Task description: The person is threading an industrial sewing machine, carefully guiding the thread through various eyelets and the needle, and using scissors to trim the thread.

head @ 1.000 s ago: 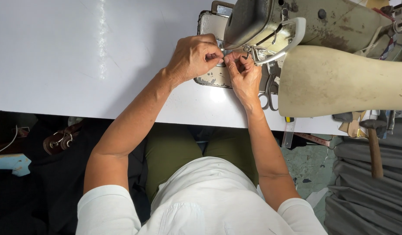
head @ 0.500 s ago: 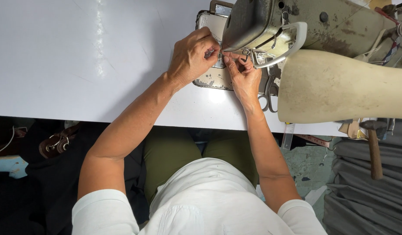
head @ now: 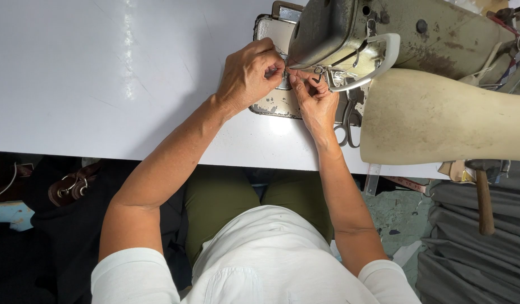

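Two hands meet under the head of one worn sewing machine point(head: 417, 39). Going from the left: the left hand point(head: 250, 73) is curled, its fingertips pinched together at the needle area, on something too fine to make out, perhaps thread. Just beside it, touching, the right hand point(head: 313, 98) pinches toward the same spot from below. Both sit over one metal bed plate point(head: 271, 104) on the white table point(head: 102, 79). One pair of scissors point(head: 347, 121) lies just right of the right hand, handles toward the person; one hammer point(head: 484, 197) hangs farther right.
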